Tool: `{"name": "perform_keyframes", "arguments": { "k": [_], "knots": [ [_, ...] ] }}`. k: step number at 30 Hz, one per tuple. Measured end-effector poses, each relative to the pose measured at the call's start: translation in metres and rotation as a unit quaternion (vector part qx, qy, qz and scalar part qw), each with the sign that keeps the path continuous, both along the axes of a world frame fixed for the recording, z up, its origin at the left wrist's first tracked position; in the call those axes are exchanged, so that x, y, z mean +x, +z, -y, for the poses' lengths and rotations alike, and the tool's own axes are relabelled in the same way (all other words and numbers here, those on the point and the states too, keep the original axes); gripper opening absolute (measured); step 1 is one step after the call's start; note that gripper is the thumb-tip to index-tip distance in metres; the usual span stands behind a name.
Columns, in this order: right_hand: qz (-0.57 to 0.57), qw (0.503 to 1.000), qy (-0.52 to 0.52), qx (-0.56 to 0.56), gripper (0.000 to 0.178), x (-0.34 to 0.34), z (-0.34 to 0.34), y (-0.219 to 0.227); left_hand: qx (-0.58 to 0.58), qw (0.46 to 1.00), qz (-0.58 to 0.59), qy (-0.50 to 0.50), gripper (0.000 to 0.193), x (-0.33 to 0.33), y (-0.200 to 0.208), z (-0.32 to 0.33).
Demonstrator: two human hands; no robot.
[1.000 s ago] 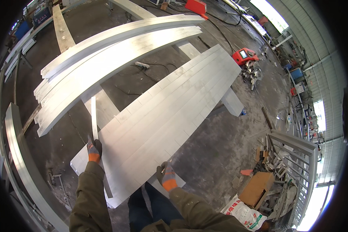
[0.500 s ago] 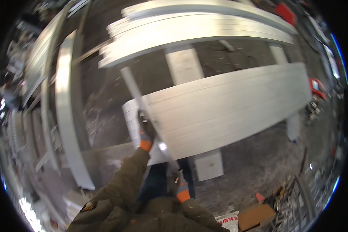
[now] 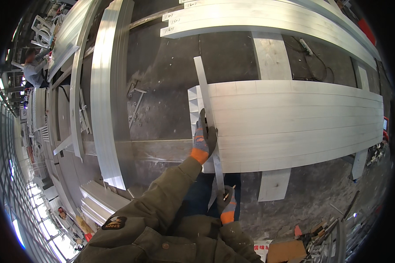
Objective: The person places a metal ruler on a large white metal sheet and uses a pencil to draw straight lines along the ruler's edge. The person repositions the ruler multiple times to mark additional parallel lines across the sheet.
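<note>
Several pale metal profiles (image 3: 294, 127) lie side by side, forming a flat panel across two supports. Across their left ends runs a narrow flat metal bar (image 3: 200, 70), its far end jutting past the panel. My left hand (image 3: 205, 138), in a grey glove with an orange cuff, is closed around the middle of this bar. Beside the bar's near end, close to my legs, is my right hand (image 3: 226, 201), gloved alike. Its fingers are curled, and a thin pencil-like stick (image 3: 234, 187) pokes out of them. Whether that hand also touches the bar is hard to tell.
A stack of long profiles (image 3: 259, 19) lies beyond the panel. On the left stand long silvery beams (image 3: 103, 87) on a frame. Another person (image 3: 35, 68) works at the far left. A cardboard piece (image 3: 286, 252) and scrap lie at the lower right.
My view has turned left, so the panel, bar and both hands appear farther right and less tilted. The picture is sharper. Both hands keep about the same places along the bar.
</note>
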State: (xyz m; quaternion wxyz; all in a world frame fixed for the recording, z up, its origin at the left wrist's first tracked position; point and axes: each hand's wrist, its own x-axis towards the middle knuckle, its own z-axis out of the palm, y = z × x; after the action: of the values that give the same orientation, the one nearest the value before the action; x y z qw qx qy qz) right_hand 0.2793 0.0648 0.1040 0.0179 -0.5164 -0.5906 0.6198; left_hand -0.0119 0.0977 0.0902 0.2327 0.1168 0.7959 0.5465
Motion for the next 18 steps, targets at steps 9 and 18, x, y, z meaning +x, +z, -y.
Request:
{"name": "perform_keyframes", "arguments": {
  "k": [9,18],
  "knots": [
    [-0.088,0.969,-0.095,-0.209,0.024,-0.014,0.012,0.006,-0.180,0.962,-0.200,-0.050,0.061,-0.011,0.031,-0.002],
    [-0.063,0.978,-0.095,-0.174,0.027,-0.015,0.011,-0.001,-0.179,0.921,-0.324,-0.120,0.062,-0.016,0.003,-0.002]
  ]
}}
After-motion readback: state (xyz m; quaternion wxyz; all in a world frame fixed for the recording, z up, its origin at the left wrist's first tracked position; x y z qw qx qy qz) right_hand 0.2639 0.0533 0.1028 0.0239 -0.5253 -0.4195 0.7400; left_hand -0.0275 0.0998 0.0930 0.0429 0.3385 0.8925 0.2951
